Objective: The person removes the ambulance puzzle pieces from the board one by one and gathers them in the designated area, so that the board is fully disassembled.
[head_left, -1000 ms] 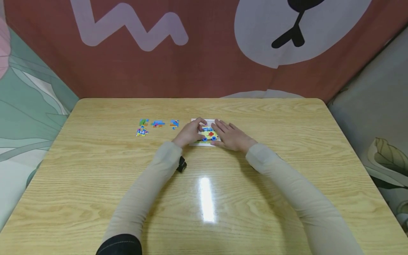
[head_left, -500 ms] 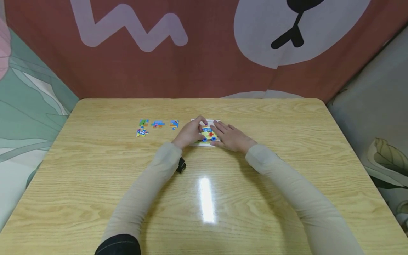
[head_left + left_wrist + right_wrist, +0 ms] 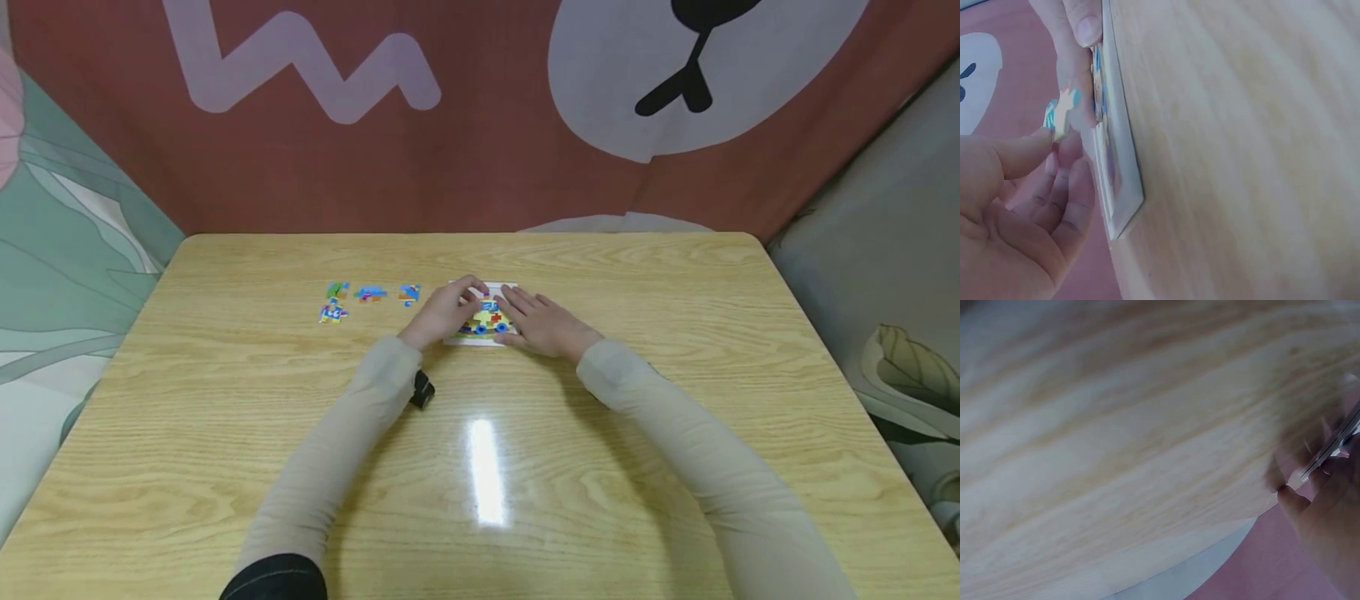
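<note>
Puzzle piece (image 3: 1062, 119) has lifted, pinched in left grip (image 3: 1021, 231).

Glossy wooden table (image 3: 225, 400) before a reddish-brown backdrop (image 3: 487, 175)

Puzzle board (image 3: 474, 341): flat on the counter (image 3: 675, 500), pale rim, picture shows a yellow vehicle, red cross, two blue wheels. Left part hidden by left hand (image 3: 442, 312); right hand (image 3: 551, 325) lies over the right side, fingers straight.

Held piece (image 3: 1063, 115): pale yellow with blue, tilted, pinched between left thumb and fingertips, just off the board's face.

Loose on the counter, left of the board: green-and-blue piece (image 3: 337, 289), multicolored piece (image 3: 333, 312) just in front of it, blue-and-brown piece (image 3: 371, 293) next along, blue-and-orange piece (image 3: 409, 293) nearest the board.
</note>
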A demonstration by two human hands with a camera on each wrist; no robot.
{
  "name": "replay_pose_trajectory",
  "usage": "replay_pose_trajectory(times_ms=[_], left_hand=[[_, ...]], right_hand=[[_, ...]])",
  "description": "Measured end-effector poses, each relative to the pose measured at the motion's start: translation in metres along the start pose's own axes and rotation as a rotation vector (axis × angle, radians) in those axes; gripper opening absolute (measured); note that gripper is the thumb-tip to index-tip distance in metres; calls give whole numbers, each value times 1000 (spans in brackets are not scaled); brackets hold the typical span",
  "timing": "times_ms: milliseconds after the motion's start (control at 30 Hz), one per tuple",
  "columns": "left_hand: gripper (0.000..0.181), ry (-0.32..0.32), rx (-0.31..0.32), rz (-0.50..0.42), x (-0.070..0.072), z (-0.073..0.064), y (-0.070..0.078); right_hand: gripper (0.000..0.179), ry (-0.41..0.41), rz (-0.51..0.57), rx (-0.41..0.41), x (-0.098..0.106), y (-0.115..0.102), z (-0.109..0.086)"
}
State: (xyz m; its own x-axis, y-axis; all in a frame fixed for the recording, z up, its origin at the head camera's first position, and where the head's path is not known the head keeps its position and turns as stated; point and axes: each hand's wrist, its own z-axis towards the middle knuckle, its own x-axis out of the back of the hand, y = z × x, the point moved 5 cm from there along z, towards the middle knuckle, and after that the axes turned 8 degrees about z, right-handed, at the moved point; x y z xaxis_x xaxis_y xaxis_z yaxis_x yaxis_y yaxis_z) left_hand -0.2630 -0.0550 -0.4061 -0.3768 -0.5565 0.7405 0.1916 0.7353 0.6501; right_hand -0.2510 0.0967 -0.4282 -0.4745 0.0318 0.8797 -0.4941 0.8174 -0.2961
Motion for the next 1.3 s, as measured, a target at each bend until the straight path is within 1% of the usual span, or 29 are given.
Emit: replay_pose_trajectory(times_ms=[233,467,600,767,1000,1167,1300], left_hand=[[27,9,30,-17,7,-7,-2],[29,-24,54,-28,15,-21,-9],[31,-15,55,-28,24,-30,-17],[29,26,60,-38,38,-40,-29],[27,71,62,-42,56,-49,-46],[29,95,98,-34,66,-56,-57],[30,96,134,-29,73,-60,-70]], right_hand=[[75,0,-2,-5,-1,-1,0],[75,3,-1,-5,0,-1,0],[75,5,0,-1,0,0,0],[75,2,-1,9,-1,-1,1],[74,7,-2,13,-2,-1,0],[75,8,-2,14,-1,-1,0],[75,4,-1,10,0,-1,0]])
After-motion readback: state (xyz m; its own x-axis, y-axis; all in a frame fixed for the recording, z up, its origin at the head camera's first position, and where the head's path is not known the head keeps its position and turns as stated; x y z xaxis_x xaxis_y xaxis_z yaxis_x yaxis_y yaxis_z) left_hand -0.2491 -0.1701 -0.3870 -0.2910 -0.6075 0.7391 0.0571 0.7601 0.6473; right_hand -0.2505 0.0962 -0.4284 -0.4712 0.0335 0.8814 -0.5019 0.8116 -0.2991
